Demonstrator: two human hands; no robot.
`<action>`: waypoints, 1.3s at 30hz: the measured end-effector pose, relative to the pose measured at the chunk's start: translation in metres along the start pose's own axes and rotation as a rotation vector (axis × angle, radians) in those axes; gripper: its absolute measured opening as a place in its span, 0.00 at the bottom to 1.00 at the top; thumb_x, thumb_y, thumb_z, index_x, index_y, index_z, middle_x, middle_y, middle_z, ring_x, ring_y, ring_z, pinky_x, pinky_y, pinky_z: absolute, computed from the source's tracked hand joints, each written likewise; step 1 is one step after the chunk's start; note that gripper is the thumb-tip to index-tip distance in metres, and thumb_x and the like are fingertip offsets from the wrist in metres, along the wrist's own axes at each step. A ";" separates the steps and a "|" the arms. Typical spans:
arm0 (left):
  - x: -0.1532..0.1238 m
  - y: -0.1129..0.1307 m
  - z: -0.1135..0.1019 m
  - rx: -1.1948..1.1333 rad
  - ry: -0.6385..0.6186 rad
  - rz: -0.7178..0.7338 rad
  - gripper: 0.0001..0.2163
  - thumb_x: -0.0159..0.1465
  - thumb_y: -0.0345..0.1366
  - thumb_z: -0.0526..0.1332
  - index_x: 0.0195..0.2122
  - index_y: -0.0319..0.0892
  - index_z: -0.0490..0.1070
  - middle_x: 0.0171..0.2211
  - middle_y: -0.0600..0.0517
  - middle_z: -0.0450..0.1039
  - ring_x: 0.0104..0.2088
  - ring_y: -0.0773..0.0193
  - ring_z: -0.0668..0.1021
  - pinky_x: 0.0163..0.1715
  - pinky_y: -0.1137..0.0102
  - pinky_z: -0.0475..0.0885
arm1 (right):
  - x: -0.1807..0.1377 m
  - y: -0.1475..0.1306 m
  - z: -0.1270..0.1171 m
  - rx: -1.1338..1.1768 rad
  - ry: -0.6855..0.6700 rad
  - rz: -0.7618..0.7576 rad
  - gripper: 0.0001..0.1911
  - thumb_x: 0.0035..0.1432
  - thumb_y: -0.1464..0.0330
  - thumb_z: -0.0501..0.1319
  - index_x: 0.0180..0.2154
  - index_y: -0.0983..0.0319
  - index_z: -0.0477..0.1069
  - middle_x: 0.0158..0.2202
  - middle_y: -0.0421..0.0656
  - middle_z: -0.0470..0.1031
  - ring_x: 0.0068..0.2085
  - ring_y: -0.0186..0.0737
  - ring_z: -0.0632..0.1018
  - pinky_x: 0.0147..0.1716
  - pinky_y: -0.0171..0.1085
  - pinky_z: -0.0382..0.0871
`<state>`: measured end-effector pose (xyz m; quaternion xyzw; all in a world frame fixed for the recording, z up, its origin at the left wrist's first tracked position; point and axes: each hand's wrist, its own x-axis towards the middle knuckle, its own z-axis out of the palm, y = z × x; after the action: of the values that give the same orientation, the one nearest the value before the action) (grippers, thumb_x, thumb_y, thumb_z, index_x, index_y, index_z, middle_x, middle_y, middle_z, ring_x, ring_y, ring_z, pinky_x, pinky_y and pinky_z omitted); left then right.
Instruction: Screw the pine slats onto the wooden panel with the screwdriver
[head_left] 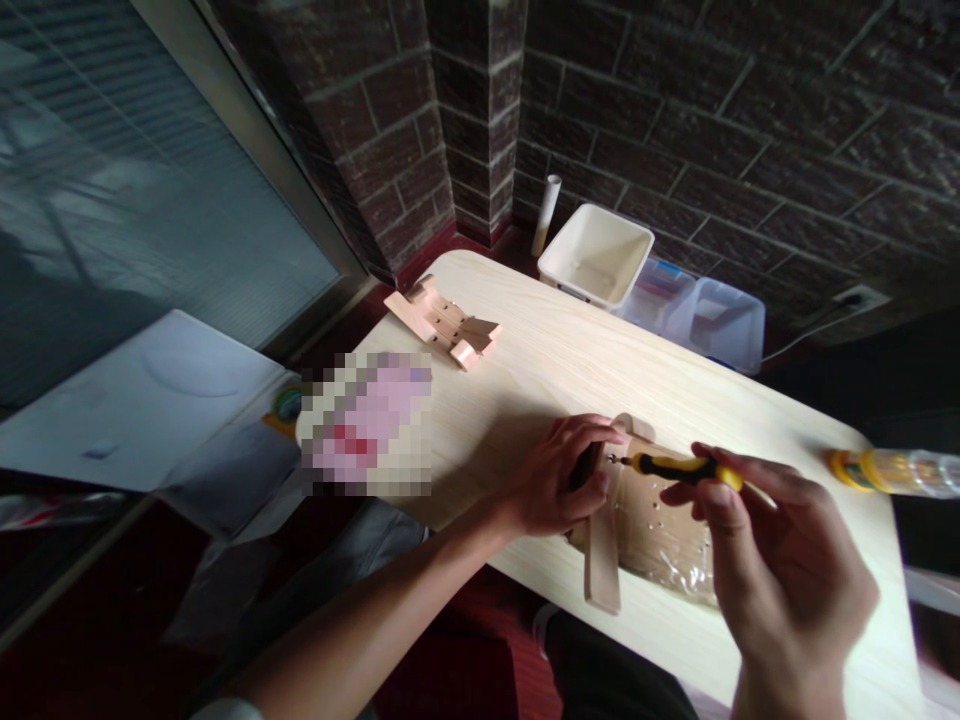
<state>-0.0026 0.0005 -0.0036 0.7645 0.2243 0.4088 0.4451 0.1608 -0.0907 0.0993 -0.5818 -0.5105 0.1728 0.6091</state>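
Observation:
My right hand point(787, 565) grips a yellow and black screwdriver point(675, 468) by the end of its handle. The screwdriver lies nearly level, its tip at a small screw in a flat wooden strip point(602, 560). My left hand point(559, 485) is closed around the upper part of that strip, thumb and fingers on either side. Behind the strip lies a brown packet point(652, 515) with shiny clear film and several small metal bits on it. A rounded wooden end point(637, 428) shows beyond my left fingertips; how it joins the strip is hidden.
On the table point(540, 350), a wooden assembly point(442, 325) sits at the far left, near a pixelated pink item point(371, 415). A clear jar with a yellow lid point(892, 472) lies at the right. White and clear bins point(596, 255) stand beyond the far edge, beside a brick wall.

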 end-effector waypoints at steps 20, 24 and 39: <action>0.001 0.001 0.001 -0.002 0.011 -0.010 0.19 0.70 0.34 0.60 0.62 0.47 0.67 0.62 0.44 0.73 0.67 0.49 0.71 0.69 0.50 0.67 | -0.004 -0.002 -0.001 -0.277 -0.076 -0.014 0.15 0.64 0.62 0.71 0.51 0.58 0.79 0.49 0.51 0.83 0.38 0.47 0.85 0.34 0.47 0.86; 0.001 0.002 0.002 -0.004 0.012 -0.027 0.19 0.69 0.34 0.60 0.61 0.47 0.67 0.62 0.44 0.73 0.67 0.49 0.71 0.69 0.50 0.67 | -0.004 -0.002 0.001 -0.291 -0.102 0.009 0.15 0.63 0.63 0.73 0.50 0.58 0.78 0.48 0.50 0.82 0.38 0.46 0.85 0.37 0.48 0.86; 0.000 -0.001 -0.004 -0.023 -0.076 0.010 0.23 0.71 0.43 0.61 0.65 0.47 0.63 0.66 0.42 0.70 0.70 0.49 0.67 0.71 0.51 0.65 | -0.006 -0.012 0.005 -0.180 -0.170 0.053 0.14 0.71 0.65 0.64 0.56 0.56 0.78 0.55 0.50 0.82 0.38 0.45 0.86 0.38 0.45 0.82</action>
<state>-0.0057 0.0034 -0.0037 0.7753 0.1987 0.3841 0.4602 0.1496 -0.0961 0.1059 -0.6307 -0.5582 0.1912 0.5040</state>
